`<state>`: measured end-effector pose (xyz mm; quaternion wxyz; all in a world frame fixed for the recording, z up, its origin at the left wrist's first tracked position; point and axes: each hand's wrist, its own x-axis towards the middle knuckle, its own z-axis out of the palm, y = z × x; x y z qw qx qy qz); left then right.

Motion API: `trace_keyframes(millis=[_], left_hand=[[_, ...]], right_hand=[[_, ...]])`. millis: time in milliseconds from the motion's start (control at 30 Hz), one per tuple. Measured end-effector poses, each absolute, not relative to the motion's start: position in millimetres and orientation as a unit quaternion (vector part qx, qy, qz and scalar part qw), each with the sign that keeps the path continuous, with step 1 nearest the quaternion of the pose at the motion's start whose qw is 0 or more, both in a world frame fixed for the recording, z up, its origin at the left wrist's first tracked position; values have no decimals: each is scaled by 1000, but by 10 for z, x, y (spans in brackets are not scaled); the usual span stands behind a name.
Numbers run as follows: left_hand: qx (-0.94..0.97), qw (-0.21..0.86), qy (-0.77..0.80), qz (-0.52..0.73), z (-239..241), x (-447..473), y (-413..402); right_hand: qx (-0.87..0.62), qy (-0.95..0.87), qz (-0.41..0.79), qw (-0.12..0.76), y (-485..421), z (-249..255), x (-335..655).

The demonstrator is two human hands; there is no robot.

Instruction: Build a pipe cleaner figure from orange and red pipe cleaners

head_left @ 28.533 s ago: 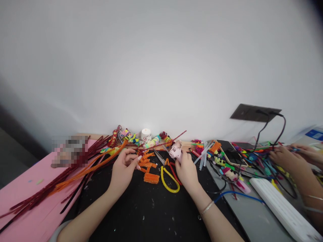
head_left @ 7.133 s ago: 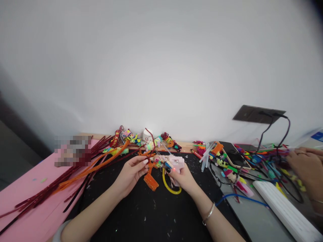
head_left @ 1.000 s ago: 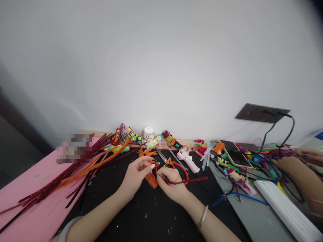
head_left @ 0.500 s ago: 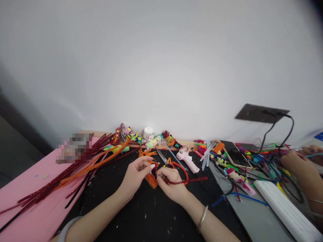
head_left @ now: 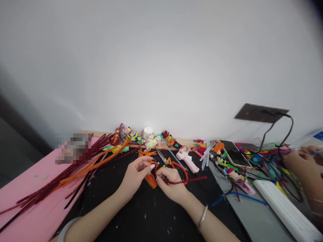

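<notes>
In the head view, a glittery dark red pipe cleaner (head_left: 198, 179) is bent between the two hands over the black mat (head_left: 151, 215), its free tail crossing the right hand and running out to the right. To shape it well, I would keep one side firmly anchored and turn the other in small, even bends, feeding the tail clear of the scissors with red-and-yellow handles (head_left: 161, 155) just beyond; a hard pull could kink the wire core.

The left hand (head_left: 136, 173) comes in from the near left, fingers arched, thumb and fingertips pinching the curled part; the exact contact is hidden. The right hand (head_left: 170, 181), wrist low, pinches the same strand between thumb and forefinger, other fingers folded in. The fingertips of both hands nearly meet.

A fuzzy orange rectangular block (head_left: 151, 182) lies between and below them; whether a finger touches it I cannot tell. The pale pink glue gun (head_left: 186, 160) lies farther right.
</notes>
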<state>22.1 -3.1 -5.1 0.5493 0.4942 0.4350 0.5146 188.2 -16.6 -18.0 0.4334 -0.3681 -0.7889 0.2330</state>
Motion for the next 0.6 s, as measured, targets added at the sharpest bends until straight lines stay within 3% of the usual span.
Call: trace_keyframes(millis=[600], left_hand=[[500,540,436,517,-52,223,-24]], right_hand=[[-368,-790,230,433,-149,-169,1884]])
